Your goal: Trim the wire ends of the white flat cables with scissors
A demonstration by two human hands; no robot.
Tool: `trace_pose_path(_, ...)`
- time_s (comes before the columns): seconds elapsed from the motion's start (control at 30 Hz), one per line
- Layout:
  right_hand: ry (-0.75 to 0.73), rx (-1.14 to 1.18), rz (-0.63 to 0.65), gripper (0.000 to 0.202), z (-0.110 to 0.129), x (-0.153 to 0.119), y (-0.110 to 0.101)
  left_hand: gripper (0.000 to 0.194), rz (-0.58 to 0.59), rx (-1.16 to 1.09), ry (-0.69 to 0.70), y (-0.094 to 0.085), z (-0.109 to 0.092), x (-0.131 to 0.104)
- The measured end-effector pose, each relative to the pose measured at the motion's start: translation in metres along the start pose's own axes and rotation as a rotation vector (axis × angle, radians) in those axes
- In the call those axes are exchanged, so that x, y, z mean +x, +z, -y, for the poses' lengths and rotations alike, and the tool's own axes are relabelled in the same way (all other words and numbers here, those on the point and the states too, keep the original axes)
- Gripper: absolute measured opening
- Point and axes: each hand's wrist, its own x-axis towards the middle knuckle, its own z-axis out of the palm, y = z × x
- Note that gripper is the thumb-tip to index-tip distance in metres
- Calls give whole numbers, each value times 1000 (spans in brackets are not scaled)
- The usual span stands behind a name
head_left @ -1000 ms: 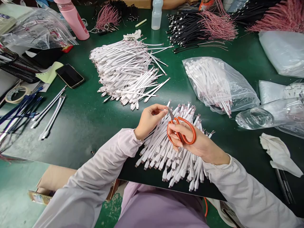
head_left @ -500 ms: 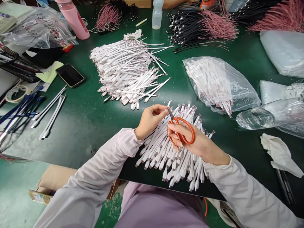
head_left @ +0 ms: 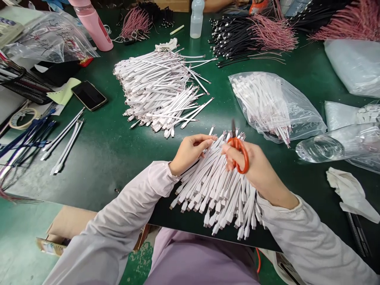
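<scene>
Many short white cables lie in a fanned pile at the table's front edge, wire ends pointing away from me. Over the pile's upper left part, my left hand is closed, thumb and forefinger pinched together near the wire ends; what they hold is too small to make out. To its right, my right hand grips orange-handled scissors with the blades pointing up and away, slightly blurred. A larger heap of white cables lies farther back.
A clear bag of white cables lies back right, near a clear plastic bottle. To the left are a phone, a tape roll and loose cables. A pink bottle and black cables stand or lie farther back.
My right hand has moved right with the scissors, away from my left hand, and the blades now point upward. My left hand has shifted slightly right and down, still pinched.
</scene>
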Motion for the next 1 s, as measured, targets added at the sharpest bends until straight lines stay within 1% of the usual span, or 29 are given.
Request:
trace_pose_path(0.07, -163, -155, -122, 25, 0, 3, -5, 33, 67, 75, 27, -4, -3, 3)
trace_pose_path(0.1, -262, -235, -149, 21, -2, 6, -6, 37, 77, 154, 60, -8, -6, 6)
trace_pose_path(0.13, -367, -317, -151, 17, -5, 9, -5, 40, 61, 269, 104, -13, -9, 10)
trace_pose_path(0.17, -476, -398, -132, 13, -10, 12, -2, 42, 18, 421, 152, -19, -13, 15)
trace_pose_path(0.23, -684, -545, -51, 5, -21, 20, 7, 47, -133, 791, 221, -34, -20, 26)
trace_pose_path(0.3, -856, -660, 28, 9, -32, 26, 17, 63, -272, 1150, 210, -47, -26, 38)
trace_pose_path(0.37, -963, -742, 65, 14, -41, 30, 27, 77, -330, 1398, 164, -56, -29, 50)
trace_pose_path(0.4, -992, -768, 71, 15, -45, 31, 30, 81, -335, 1475, 139, -59, -30, 57)
trace_pose_path(0.47, -1011, -787, 72, 14, -49, 32, 33, 81, -342, 1560, 88, -61, -29, 69)
trace_pose_path(0.57, -983, -777, 70, 12, -51, 31, 34, 65, -390, 1608, 16, -62, -31, 87)
trace_pose_path(0.67, -963, -748, 71, 11, -52, 31, 33, 50, -424, 1630, -28, -63, -34, 99)
trace_pose_path(0.73, -954, -737, 77, 12, -52, 32, 33, 47, -379, 1638, -72, -63, -37, 104)
trace_pose_path(0.8, -948, -733, 81, 13, -52, 32, 33, 45, -295, 1642, -111, -63, -40, 105)
trace_pose_path(0.87, -950, -735, 79, 13, -53, 33, 34, 43, -226, 1644, -119, -62, -42, 103)
trace_pose_path(1.0, -951, -742, 71, 12, -53, 33, 35, 38, -194, 1649, -79, -64, -51, 97)
